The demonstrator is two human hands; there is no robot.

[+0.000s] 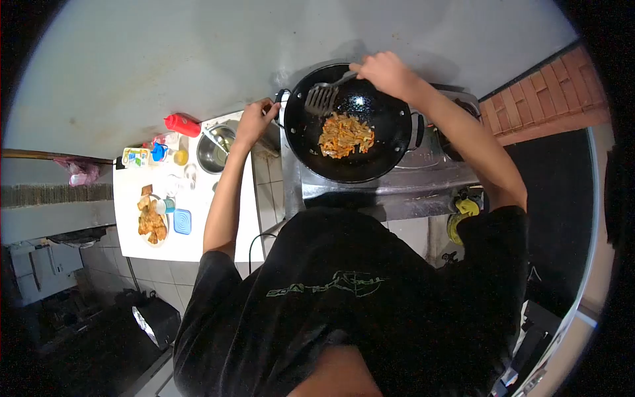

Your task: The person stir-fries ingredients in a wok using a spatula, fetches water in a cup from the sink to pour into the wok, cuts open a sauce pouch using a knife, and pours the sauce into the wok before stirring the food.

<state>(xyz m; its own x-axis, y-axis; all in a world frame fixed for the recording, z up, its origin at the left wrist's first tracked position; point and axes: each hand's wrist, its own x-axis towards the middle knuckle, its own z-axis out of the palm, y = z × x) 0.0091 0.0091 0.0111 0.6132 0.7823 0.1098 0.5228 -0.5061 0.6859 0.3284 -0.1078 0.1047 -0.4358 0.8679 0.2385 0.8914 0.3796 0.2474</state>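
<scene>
A black wok (377, 162) sits on the metal stove (423, 198). Chopped orange and brown food (346, 135) lies in a heap in its middle. My right hand (387, 71) is closed on the handle of a slotted spatula (321, 98) at the wok's far rim. The spatula's head is inside the wok, above and left of the food. My left hand (256, 120) is at the wok's left side, its fingers pressed together by the left handle (280, 109); they seem to pinch a cloth or the handle, too small to tell.
On the white table (218, 228) at the left stand a metal bowl (213, 155) with a utensil, a red bottle (182, 124), a plate of fried pieces (152, 221) and a blue lid (182, 221). A yellow-green cloth (467, 208) lies right of the stove front.
</scene>
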